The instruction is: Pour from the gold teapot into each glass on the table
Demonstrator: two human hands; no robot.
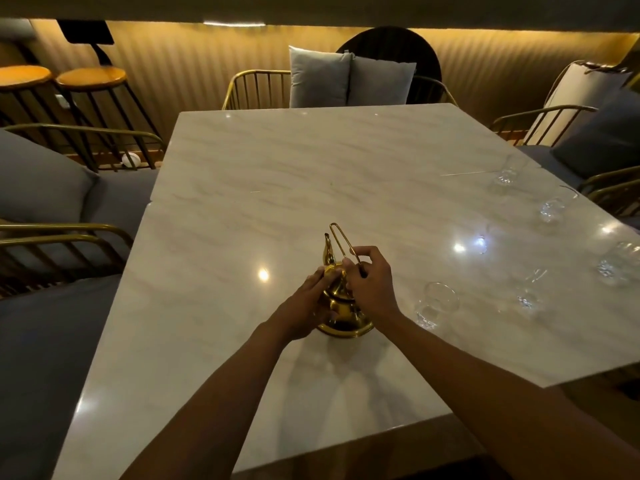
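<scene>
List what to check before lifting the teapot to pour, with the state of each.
1. Teapot upright on the table: ok.
2. Right hand on the wire handle: ok, fingers touching it.
3. Left hand steadying the pot body: ok.
4. Lid seated: cannot tell, hands cover it.
5. Nearest glass upright, right of the pot: ok.
6. Glasses empty: cannot tell for sure.

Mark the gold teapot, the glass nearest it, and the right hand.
gold teapot [346, 322]: head view, on its round lower body.
nearest glass [438, 303]: head view, on its clear bowl.
right hand [369, 284]: head view, on the back of the hand.
</scene>
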